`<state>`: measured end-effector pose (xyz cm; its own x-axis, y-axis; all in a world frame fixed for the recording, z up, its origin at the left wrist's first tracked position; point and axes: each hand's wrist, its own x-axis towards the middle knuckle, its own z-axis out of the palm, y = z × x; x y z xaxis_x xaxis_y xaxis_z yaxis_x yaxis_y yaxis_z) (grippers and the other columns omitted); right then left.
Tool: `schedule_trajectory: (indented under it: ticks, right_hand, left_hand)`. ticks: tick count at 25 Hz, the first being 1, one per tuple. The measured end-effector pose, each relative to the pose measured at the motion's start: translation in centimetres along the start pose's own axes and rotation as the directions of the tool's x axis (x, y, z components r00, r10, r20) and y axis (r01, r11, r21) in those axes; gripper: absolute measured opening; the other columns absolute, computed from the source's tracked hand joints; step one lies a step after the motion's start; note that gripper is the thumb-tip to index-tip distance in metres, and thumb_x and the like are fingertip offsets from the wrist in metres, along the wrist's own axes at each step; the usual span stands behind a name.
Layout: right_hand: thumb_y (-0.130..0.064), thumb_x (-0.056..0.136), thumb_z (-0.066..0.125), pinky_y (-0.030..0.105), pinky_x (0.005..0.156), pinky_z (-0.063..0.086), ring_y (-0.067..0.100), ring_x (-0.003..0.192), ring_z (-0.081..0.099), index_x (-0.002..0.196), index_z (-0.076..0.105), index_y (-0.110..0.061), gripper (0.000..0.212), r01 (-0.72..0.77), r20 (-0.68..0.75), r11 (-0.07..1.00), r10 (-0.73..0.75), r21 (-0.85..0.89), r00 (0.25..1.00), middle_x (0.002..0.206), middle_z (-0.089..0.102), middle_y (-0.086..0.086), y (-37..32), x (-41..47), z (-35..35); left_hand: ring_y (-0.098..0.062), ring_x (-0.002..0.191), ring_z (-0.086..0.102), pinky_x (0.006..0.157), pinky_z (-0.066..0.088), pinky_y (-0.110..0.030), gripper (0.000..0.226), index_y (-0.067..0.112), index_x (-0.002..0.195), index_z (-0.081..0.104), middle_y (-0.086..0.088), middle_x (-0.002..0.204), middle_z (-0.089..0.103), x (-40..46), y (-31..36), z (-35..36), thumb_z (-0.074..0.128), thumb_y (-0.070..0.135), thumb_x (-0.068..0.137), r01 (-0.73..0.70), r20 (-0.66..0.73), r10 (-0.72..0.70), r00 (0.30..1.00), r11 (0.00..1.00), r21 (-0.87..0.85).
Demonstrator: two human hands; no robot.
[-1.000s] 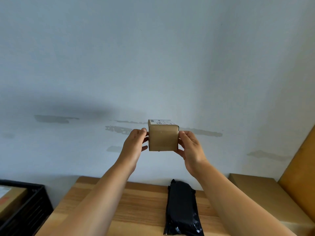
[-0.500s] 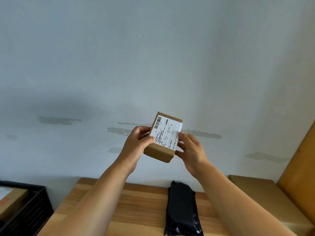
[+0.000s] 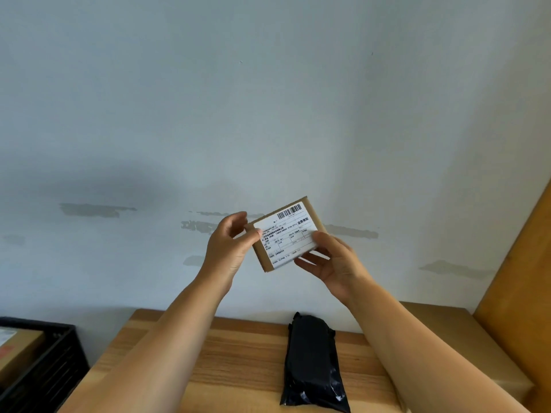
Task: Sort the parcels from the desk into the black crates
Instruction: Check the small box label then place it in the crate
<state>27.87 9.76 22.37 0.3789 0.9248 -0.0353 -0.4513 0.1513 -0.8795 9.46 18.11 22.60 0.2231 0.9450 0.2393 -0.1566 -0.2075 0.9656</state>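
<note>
Turned further since the earlier frames, the small cardboard parcel (image 3: 286,234) now shows its white shipping label (image 3: 287,235) almost square to the camera, barcode up and to the right; a second ago only a plain brown side faced this way.

Behind everything stands a pale wall with grey scuffs. Below it the wooden desk (image 3: 238,362) runs across the bottom of the view, with a large brown box (image 3: 465,347) at its right end and a tall board leaning in the corner beyond. At the left edge sits a black crate (image 3: 50,362) already holding a boxed parcel (image 3: 18,350), so at least one item seems sorted. A black poly-bag parcel (image 3: 313,362) lies on the desk, untouched, so the job looks only partly done; other crates are out of view.

Both forearms reach up and forward, holding the small parcel in the air well above the desk, in front of the wall. The left hand (image 3: 229,248) pinches its left edge, thumb on the label face and fingers curled behind. The right hand (image 3: 331,260) cradles the lower right corner, thumb over the front and fingers spread beneath. The label appears to be being read to pick a crate.
</note>
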Motion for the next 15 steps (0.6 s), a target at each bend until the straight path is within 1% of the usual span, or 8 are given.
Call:
schedule_trajectory:
  ticks: [1,2,3,6,8,11,13,15]
  right_hand:
    - [-0.008,0.084,0.068,0.044,0.073,0.059,0.036,0.088,0.069,0.119,0.056,0.005,0.039,-0.005,-0.016,0.998,0.006,0.059,1.000,0.099,0.067,0.022,0.2,-0.2,-0.1]
    - [-0.006,0.084,0.067,0.043,0.073,0.059,0.036,0.085,0.069,0.119,0.054,0.007,0.038,-0.015,-0.025,0.994,0.017,0.107,1.000,0.097,0.067,0.021,0.5,-0.4,-0.2]
    - [-0.003,0.084,0.066,0.042,0.073,0.060,0.035,0.084,0.070,0.119,0.054,0.007,0.038,-0.028,-0.026,0.989,0.032,0.145,0.999,0.097,0.067,0.021,0.7,-0.6,-0.2]
    - [0.002,0.084,0.063,0.043,0.077,0.059,0.034,0.081,0.070,0.120,0.052,0.005,0.038,-0.059,-0.026,0.972,0.067,0.226,0.997,0.095,0.066,0.021,1.1,-1.3,-0.8]
    - [0.004,0.084,0.062,0.044,0.082,0.057,0.032,0.078,0.071,0.126,0.049,0.007,0.044,-0.058,-0.025,0.967,0.066,0.248,0.997,0.095,0.066,0.021,1.5,-1.6,-1.2]
    - [0.004,0.084,0.062,0.044,0.084,0.056,0.032,0.079,0.071,0.132,0.044,0.009,0.051,-0.075,-0.006,0.959,0.080,0.272,0.997,0.098,0.067,0.021,2.2,-1.7,-1.8]
    - [0.003,0.084,0.063,0.044,0.082,0.057,0.032,0.080,0.071,0.133,0.044,0.011,0.053,-0.110,0.020,0.957,0.109,0.268,0.994,0.097,0.067,0.020,2.9,-1.4,-2.0]
    - [0.002,0.084,0.063,0.045,0.079,0.058,0.034,0.082,0.069,0.133,0.044,0.011,0.053,-0.170,0.056,0.951,0.161,0.260,0.985,0.097,0.066,0.020,4.0,-1.3,-1.6]
  left_hand:
    - [-0.011,0.110,0.059,0.091,0.048,-0.031,0.043,0.023,0.121,0.057,0.004,0.118,0.064,-0.2,-0.3,0.4,0.072,0.019,0.081,0.030,-0.015,-0.030,0.999,0.999,-0.017]
    - [-0.012,0.107,0.061,0.092,0.050,-0.037,0.043,0.021,0.122,0.056,0.003,0.117,0.065,-0.4,-0.6,0.7,0.071,0.021,0.082,0.057,0.003,-0.057,0.998,0.998,-0.024]
    - [-0.009,0.101,0.064,0.090,0.052,-0.039,0.039,0.024,0.119,0.057,0.004,0.114,0.067,-0.7,-0.9,1.1,0.071,0.023,0.083,0.077,0.037,-0.077,0.996,0.997,-0.018]
    - [0.000,0.083,0.066,0.080,0.054,-0.032,0.020,0.034,0.102,0.061,0.011,0.100,0.071,-1.4,-1.4,2.2,0.068,0.025,0.085,0.106,0.082,-0.104,0.991,0.994,-0.008]
    - [0.002,0.078,0.065,0.078,0.053,-0.029,0.017,0.036,0.099,0.063,0.015,0.091,0.072,-1.7,-1.7,2.8,0.065,0.024,0.087,0.106,0.059,-0.106,0.993,0.994,-0.008]
    - [-0.001,0.083,0.064,0.079,0.053,-0.028,0.018,0.036,0.100,0.064,0.014,0.093,0.071,-2.5,-1.8,3.1,0.061,0.022,0.089,0.110,0.018,-0.111,0.994,0.994,0.006]
    - [-0.002,0.086,0.064,0.078,0.052,-0.028,0.021,0.035,0.105,0.064,0.012,0.098,0.071,-3.3,-2.1,2.7,0.058,0.022,0.090,0.124,-0.015,-0.124,0.992,0.992,0.019]
    - [0.000,0.084,0.065,0.076,0.051,-0.027,0.020,0.035,0.106,0.064,0.013,0.095,0.072,-4.2,-2.5,1.6,0.057,0.023,0.090,0.144,-0.063,-0.142,0.988,0.989,0.030]
